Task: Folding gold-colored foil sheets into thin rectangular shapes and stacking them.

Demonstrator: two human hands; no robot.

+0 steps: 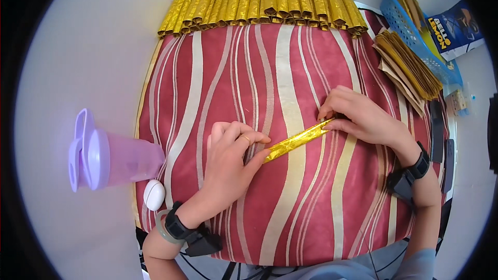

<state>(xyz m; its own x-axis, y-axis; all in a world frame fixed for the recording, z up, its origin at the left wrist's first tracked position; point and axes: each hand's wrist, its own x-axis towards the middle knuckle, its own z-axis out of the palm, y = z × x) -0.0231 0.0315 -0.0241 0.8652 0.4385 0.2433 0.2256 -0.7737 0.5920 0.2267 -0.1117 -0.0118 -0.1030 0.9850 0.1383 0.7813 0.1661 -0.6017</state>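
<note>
A thin, shiny gold paper roll [296, 143] slants over the middle of the striped red cloth [233, 98], its right end farther from me. My left hand [224, 159] pinches the lower left end between thumb and fingers. At the upper right end, the thumb and fingertips of my right hand [360, 116] close on the paper. The fingers partly hide both ends. Black devices are strapped to my wrists, and a ring shows on my left hand.
Many gold rolls [241, 6] lie stacked along the far edge. To the right are a stack of gold-brown paper sheets [407, 65], a blue basket [415, 33], a blue packet [454, 28] and dark flat objects [437, 129]. At left stand a purple jug [132, 159] and a white oval case [154, 195].
</note>
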